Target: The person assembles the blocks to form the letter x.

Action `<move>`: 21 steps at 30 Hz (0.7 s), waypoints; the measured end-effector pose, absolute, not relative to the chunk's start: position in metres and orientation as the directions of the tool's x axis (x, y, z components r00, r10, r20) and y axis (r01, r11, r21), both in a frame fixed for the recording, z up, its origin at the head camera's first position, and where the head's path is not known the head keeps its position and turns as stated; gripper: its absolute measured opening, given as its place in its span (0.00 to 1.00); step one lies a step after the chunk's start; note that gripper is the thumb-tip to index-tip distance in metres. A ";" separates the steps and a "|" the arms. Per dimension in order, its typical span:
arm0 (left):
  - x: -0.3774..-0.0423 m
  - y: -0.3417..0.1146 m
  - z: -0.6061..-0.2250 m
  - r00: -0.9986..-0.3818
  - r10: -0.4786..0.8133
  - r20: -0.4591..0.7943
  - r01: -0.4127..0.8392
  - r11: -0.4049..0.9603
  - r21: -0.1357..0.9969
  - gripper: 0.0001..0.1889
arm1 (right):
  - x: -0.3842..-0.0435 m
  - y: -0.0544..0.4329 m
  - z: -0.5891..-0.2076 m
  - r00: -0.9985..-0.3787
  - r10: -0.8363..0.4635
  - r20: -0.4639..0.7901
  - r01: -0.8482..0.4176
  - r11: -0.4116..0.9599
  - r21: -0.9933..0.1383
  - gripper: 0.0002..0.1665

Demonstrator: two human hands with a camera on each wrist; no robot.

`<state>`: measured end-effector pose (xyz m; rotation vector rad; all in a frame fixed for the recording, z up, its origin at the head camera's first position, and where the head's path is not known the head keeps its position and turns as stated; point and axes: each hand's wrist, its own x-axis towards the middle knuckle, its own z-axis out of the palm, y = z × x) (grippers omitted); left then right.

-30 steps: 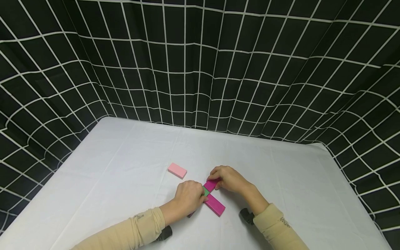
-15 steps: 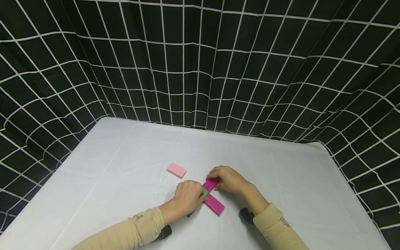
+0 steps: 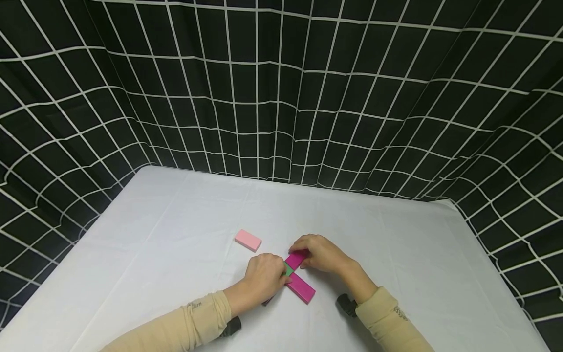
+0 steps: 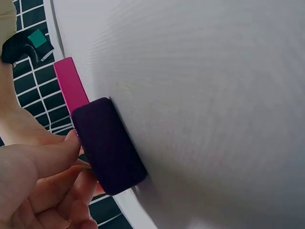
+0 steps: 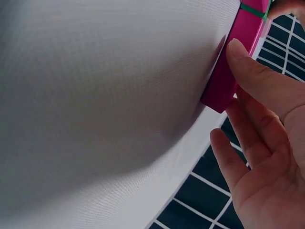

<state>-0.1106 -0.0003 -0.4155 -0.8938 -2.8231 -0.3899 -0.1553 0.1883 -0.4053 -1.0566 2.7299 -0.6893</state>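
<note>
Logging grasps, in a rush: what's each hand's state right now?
Left hand: closed on the block cluster; exact piece unclear.
Right hand: holding the farther magenta block.

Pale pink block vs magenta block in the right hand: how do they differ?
Colour: the pale pink block is lighter, the magenta block deeper. Contact: the right hand grips the magenta block; no hand touches the pale pink block. Both look rectangular and flat-sided.

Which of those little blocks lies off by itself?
The pale pink block, alone on the white tablecloth beyond the left hand. The two magenta blocks, green piece and dark purple block are grouped together.
</note>
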 end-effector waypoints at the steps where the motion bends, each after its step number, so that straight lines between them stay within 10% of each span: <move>1: -0.111 -0.001 -0.415 -0.809 0.543 0.225 0.583 0.788 0.199 0.20 | -0.155 0.188 -0.405 -0.744 -0.667 0.040 -0.607 0.649 -0.458 0.21; 21: -0.110 -0.006 -0.413 -0.824 0.544 0.158 0.563 0.758 0.328 0.13 | -0.133 0.189 -0.401 -0.818 -0.575 0.027 -0.489 0.669 -0.560 0.21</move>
